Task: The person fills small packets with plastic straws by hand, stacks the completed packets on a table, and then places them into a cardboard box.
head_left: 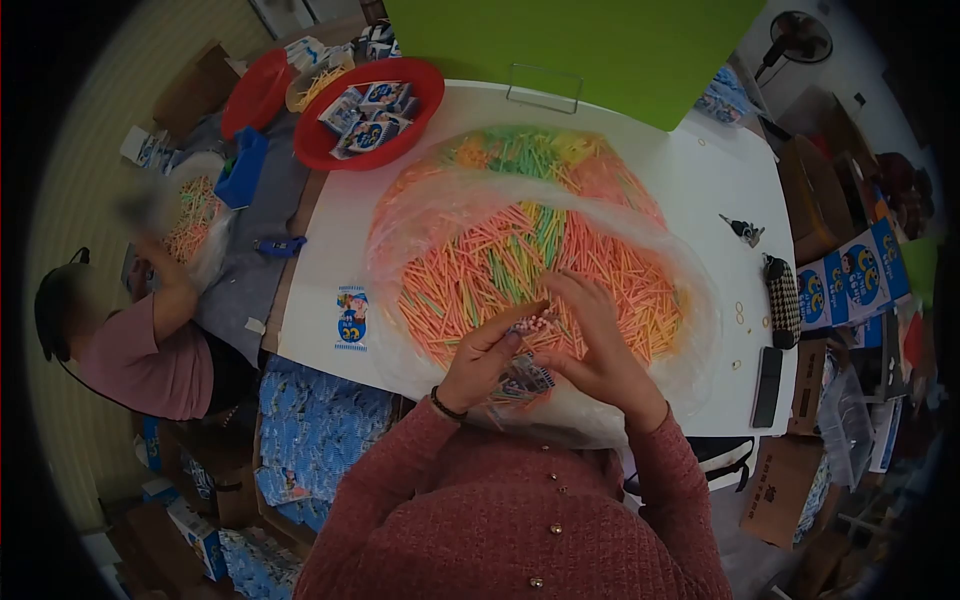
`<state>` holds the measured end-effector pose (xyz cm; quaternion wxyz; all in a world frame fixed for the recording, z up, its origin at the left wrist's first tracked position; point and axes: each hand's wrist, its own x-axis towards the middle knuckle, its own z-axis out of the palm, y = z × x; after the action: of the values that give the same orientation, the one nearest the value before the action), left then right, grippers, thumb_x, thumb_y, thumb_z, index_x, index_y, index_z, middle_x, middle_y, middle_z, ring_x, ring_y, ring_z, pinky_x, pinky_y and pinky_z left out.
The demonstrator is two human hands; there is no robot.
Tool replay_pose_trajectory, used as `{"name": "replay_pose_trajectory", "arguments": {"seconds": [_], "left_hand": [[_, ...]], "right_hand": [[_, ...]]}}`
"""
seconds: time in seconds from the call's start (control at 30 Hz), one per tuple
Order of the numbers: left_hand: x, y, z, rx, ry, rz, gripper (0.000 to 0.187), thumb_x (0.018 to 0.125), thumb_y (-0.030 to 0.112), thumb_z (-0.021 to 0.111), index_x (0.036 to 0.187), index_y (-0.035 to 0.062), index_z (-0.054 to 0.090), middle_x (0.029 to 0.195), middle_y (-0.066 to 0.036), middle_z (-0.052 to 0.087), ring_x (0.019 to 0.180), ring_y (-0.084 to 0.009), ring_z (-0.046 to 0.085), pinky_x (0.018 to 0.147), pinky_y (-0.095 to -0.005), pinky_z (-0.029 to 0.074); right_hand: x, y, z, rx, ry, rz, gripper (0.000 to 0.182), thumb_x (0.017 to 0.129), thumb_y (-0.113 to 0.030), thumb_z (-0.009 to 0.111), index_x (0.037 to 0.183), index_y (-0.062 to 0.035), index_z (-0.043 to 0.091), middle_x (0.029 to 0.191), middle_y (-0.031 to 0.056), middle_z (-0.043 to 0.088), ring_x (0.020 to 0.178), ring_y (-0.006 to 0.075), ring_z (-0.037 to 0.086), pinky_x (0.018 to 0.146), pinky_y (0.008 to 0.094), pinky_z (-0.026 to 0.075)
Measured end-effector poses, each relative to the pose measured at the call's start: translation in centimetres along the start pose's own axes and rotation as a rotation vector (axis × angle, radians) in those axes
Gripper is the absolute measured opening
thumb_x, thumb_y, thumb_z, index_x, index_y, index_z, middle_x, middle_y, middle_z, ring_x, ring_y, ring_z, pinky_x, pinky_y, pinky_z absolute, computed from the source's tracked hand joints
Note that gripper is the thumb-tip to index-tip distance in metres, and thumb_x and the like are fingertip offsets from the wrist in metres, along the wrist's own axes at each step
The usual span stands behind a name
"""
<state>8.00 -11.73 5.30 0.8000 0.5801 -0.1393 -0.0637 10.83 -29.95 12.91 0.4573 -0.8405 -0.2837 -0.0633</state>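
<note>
A large clear plastic bag (700,290) lies open on the white table, full of thin pink, yellow and green sticks (455,275). Over its near edge, my left hand (482,362) has its fingers wrapped round a small bundle of sticks (532,325), whose ends face up. My right hand (598,345) is just right of the bundle, fingers apart and curved, with nothing visible in it. Below my hands lies a small printed packet (527,378), partly hidden.
A red bowl (425,120) of packets stands at the back left. One flat packet (351,318) lies left of the bag. Keys (742,230), a checkered pouch (782,300) and a black phone (767,388) lie right. Another person (150,355) works at the left.
</note>
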Motion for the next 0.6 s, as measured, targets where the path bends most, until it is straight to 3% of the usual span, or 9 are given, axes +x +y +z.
{"name": "replay_pose_trajectory", "arguments": {"seconds": [0.03,0.1,0.13,0.2,0.33,0.43,0.5,0.53,0.6], "left_hand": [[0.3,0.0,-0.2,0.001,0.007,0.002,0.039,0.099,0.004,0.044,0.137,0.0018,0.047,0.132,-0.010,0.055,0.124,-0.0190,0.050,0.106,-0.0334,0.037],[0.8,0.2,-0.5,0.140,-0.046,0.182,0.041,0.097,0.002,0.047,0.138,0.0029,0.047,0.140,-0.010,0.048,0.134,-0.0211,0.040,0.110,-0.0353,0.032],[0.9,0.4,-0.5,0.142,-0.045,0.186,0.041,0.097,0.002,0.047,0.138,0.0029,0.047,0.140,-0.010,0.048,0.134,-0.0211,0.040,0.110,-0.0353,0.032],[1.0,1.0,-0.4,0.025,-0.080,0.183,0.045,0.093,0.001,0.055,0.138,0.0042,0.048,0.142,-0.009,0.046,0.133,-0.0215,0.040,0.108,-0.0352,0.033],[0.8,1.3,-1.1,0.107,-0.056,0.147,0.052,0.088,-0.002,0.060,0.138,0.0052,0.047,0.138,-0.009,0.049,0.130,-0.0220,0.043,0.108,-0.0357,0.034],[-0.6,0.5,-2.4,0.304,-0.028,0.230,0.055,0.083,-0.007,0.063,0.135,0.0028,0.047,0.131,-0.012,0.052,0.120,-0.0232,0.052,0.102,-0.0373,0.042],[-2.7,-0.6,-4.4,0.277,0.088,0.259,0.052,0.085,-0.007,0.062,0.134,0.0018,0.048,0.121,-0.012,0.058,0.103,-0.0184,0.060,0.087,-0.0300,0.051],[-3.3,1.2,-4.8,0.303,0.112,0.251,0.052,0.085,-0.007,0.062,0.134,0.0018,0.048,0.121,-0.012,0.058,0.103,-0.0184,0.060,0.087,-0.0300,0.051],[-4.0,4.7,-5.8,0.079,0.539,0.163,0.046,0.088,-0.004,0.062,0.132,0.0028,0.052,0.110,-0.008,0.062,0.083,-0.0109,0.061,0.070,-0.0208,0.051]], "right_hand": [[-0.1,0.6,-0.3,0.003,-0.005,-0.004,0.037,0.086,-0.013,0.066,0.120,-0.0098,0.052,0.117,0.0032,0.063,0.129,0.0292,0.043,0.110,0.0455,0.022],[-0.3,1.8,-0.7,-0.162,-0.039,-0.018,0.030,0.080,-0.009,0.070,0.108,-0.0099,0.059,0.100,0.0024,0.064,0.104,0.0253,0.055,0.095,0.0386,0.034],[-0.5,1.7,-0.6,-0.163,-0.037,-0.021,0.030,0.080,-0.009,0.070,0.108,-0.0099,0.059,0.100,0.0024,0.064,0.104,0.0253,0.055,0.095,0.0386,0.034],[-0.9,1.3,-0.3,-0.181,0.179,-0.159,0.022,0.077,-0.005,0.071,0.096,-0.0097,0.062,0.088,0.0017,0.063,0.086,0.0213,0.057,0.085,0.0359,0.036],[-1.4,3.2,2.0,-0.253,0.108,-0.073,0.018,0.077,-0.003,0.070,0.092,-0.0099,0.061,0.085,0.0014,0.063,0.083,0.0195,0.058,0.084,0.0340,0.036],[-2.0,2.2,3.3,-0.126,0.080,-0.063,0.018,0.078,-0.003,0.069,0.093,-0.0097,0.061,0.086,0.0020,0.063,0.084,0.0196,0.058,0.084,0.0344,0.036],[-1.7,1.1,3.5,-0.022,-0.030,-0.079,0.020,0.079,-0.004,0.069,0.097,-0.0095,0.062,0.096,0.0025,0.065,0.088,0.0210,0.058,0.089,0.0363,0.036],[-1.6,0.2,3.4,0.009,-0.041,-0.092,0.020,0.079,-0.004,0.069,0.097,-0.0095,0.062,0.096,0.0025,0.065,0.088,0.0210,0.058,0.089,0.0363,0.036],[-2.0,-0.9,2.4,0.071,0.045,0.039,0.024,0.081,-0.005,0.068,0.104,-0.0078,0.063,0.104,0.0047,0.065,0.096,0.0208,0.059,0.096,0.0363,0.033]]}}
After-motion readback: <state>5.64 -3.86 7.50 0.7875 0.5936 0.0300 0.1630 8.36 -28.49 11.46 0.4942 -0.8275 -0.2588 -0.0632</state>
